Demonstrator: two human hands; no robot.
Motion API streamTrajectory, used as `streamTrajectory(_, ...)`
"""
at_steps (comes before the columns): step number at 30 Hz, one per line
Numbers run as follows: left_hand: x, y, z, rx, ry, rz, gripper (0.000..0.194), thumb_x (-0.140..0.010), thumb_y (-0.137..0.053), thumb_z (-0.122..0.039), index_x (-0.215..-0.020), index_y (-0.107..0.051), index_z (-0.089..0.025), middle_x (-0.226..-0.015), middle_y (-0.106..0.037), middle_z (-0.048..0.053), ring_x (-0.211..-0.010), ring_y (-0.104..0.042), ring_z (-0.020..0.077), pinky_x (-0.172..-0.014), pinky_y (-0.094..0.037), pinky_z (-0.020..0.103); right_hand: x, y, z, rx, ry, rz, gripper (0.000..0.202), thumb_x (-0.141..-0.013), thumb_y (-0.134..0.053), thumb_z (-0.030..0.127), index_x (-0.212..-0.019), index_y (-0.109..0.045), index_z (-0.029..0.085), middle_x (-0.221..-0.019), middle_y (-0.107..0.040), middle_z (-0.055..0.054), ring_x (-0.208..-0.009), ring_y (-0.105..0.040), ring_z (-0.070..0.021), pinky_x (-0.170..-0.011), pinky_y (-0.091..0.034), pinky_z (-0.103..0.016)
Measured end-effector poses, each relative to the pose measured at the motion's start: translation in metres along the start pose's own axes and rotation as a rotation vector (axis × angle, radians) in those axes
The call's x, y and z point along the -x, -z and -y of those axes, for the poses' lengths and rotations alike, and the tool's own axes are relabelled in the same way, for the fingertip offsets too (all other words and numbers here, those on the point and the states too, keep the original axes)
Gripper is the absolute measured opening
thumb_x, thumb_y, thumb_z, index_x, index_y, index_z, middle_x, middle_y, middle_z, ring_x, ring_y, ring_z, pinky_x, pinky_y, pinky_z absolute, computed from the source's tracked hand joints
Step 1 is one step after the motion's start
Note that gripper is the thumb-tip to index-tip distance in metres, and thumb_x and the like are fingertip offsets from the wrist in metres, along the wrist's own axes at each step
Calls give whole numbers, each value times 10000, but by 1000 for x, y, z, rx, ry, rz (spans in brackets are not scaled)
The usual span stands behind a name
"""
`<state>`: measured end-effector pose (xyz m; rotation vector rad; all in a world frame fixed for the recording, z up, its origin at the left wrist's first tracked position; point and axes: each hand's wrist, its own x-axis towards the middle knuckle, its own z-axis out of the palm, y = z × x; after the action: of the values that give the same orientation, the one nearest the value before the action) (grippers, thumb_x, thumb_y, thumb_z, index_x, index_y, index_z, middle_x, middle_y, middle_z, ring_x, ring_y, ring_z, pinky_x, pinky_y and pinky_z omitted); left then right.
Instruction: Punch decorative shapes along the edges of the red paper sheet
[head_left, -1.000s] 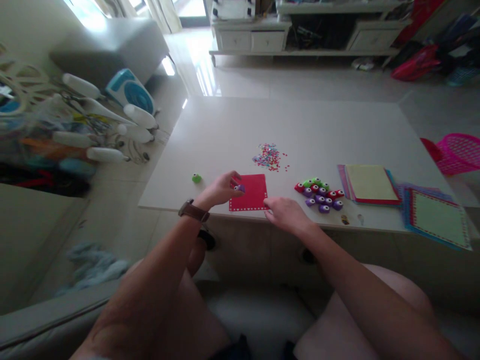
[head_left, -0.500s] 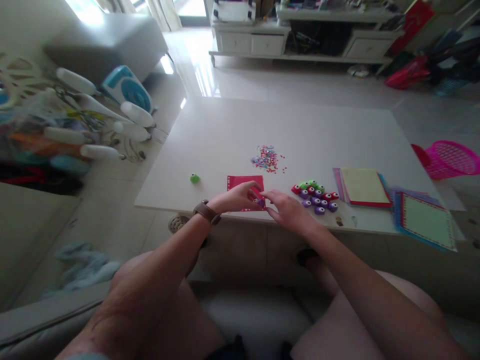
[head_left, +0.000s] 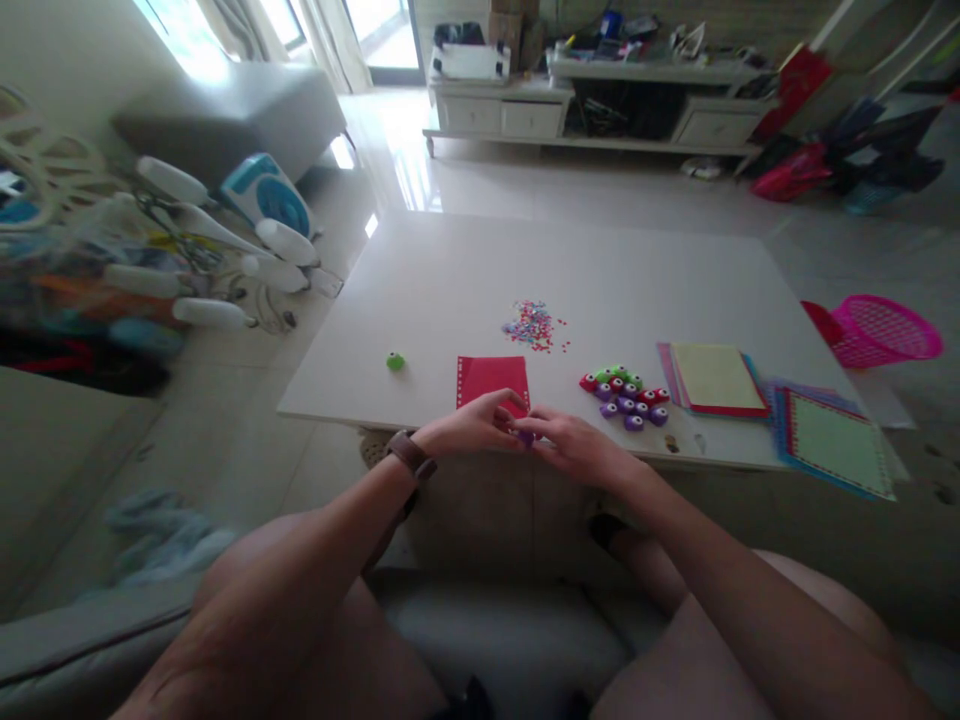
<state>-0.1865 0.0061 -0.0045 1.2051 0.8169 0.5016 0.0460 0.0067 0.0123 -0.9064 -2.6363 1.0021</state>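
Beyond the grey couch (head_left: 495, 620), the person's two hands come together over the near edge of a white table (head_left: 637, 280), left of that edge's middle. The left hand (head_left: 476, 423), a brown watch (head_left: 411, 455) on its wrist, has its fingers curled and nearly closed on a purple punch (head_left: 526, 437), which is mostly hidden between the hands at the table's near edge. The right hand (head_left: 574, 445) has its thumb and forefinger bent in around the same spot, touching or almost touching the punch; whether they also pinch the paper cannot be told. Under the left hand lies a red sheet (head_left: 491, 375) with a row of small holes along its left side. Toward the table's near right corner lies a pile of hole-edged sheets (head_left: 836, 440), and just left of it a stack of colored paper (head_left: 718, 378). Between that stack and the right hand sit green, red and purple punches (head_left: 626, 390) in a cluster. A single green punch (head_left: 395, 361) stands toward the near left corner. Past the red sheet, farther from the near edge, colored paper bits (head_left: 532, 325) are scattered.
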Motion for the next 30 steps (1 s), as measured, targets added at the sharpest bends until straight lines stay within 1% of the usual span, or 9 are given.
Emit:
streamTrajectory(3, -2, -1, 9, 51, 0, 40, 528, -759, -888, -363, -1113, -537, -189, -936, -735, 30, -890, -715, 186, -767, -541, 298, 2, -7, -6, -68, 48, -19, 412, -949, -613, 95, -1329, -669, 243, -1271, -662, -85, -1118, -674, -209, -961, -531, -319)
streamTrajectory(6, -7, 2, 17, -63, -30, 1, 530, -764, -888, -344, -1138, -546, -188, -1018, -743, 63, -935, -722, 204, -802, -574, 329, 5, -5, -12, -69, 6, -81, 329, -928, -641, 96, -1228, -676, 226, -1207, -674, -75, -1060, -673, -198, -916, -519, -301)
streamTrajectory(9, -10, 3, 25, -385, -86, -169, 567, -733, -890, -235, -1204, -577, -190, -1220, -710, 126, -1142, -691, 275, -970, -582, 442, 9, 0, -21, 37, -145, -164, 197, -891, -686, 109, -1066, -665, 199, -1045, -675, -54, -928, -650, -193, -828, -485, -294)
streamTrajectory(11, -9, -1, 31, -648, -129, -270, 600, -725, -846, -131, -1259, -577, -195, -1424, -625, 172, -1366, -581, 337, -1140, -502, 528, 12, 2, -29, 96, -246, -224, 155, -864, -702, 110, -975, -638, 198, -970, -671, -44, -873, -632, -191, -784, -458, -290)
streamTrajectory(14, -7, -16, 37, -968, -101, -265, 630, -744, -761, -54, -1321, -544, -184, -1638, -442, 197, -1576, -348, 369, -1270, -364, 564, 15, 2, -40, 124, -358, -271, 162, -844, -699, 103, -912, -598, 209, -905, -667, -31, -836, -627, -187, -746, -432, -285)
streamTrajectory(16, -6, -27, 38, -1116, -56, -256, 592, -777, -717, -52, -1324, -534, -185, -1630, -453, 179, -1561, -364, 362, -1256, -369, 560, 14, 0, -44, 136, -409, -269, 171, -837, -696, 101, -895, -581, 215, -887, -664, -27, -829, -629, -188, -732, -421, -285)
streamTrajectory(20, -6, -41, 35, -1296, -40, -301, 478, -842, -633, -58, -1285, -548, -217, -1383, -616, 117, -1315, -552, 308, -1122, -463, 501, 9, -8, -50, 173, -461, -259, 204, -827, -738, 127, -894, -568, 219, -877, -656, -22, -823, -616, -191, -726, -409, -289)
streamTrajectory(26, -6, -42, 39, -1330, -31, -327, 538, -897, -577, -47, -1399, -507, -228, -1583, -465, 133, -1475, -410, 336, -1183, -410, 541, 3, -20, -60, 204, -441, -215, 289, -832, -834, 197, -1030, -623, 203, -1007, -649, -38, -874, -625, -198, -767, -452, -298)
streamTrajectory(30, -8, -44, 39, -1334, -18, -307, 403, -971, -488, -65, -1344, -551, -204, -1430, -585, 133, -1336, -514, 321, -1092, -485, 524, 2, -24, -62, 181, -431, -203, 232, -890, -793, 213, -1098, -693, 199, -1064, -623, -52, -914, -635, -198, -835, -493, -313)
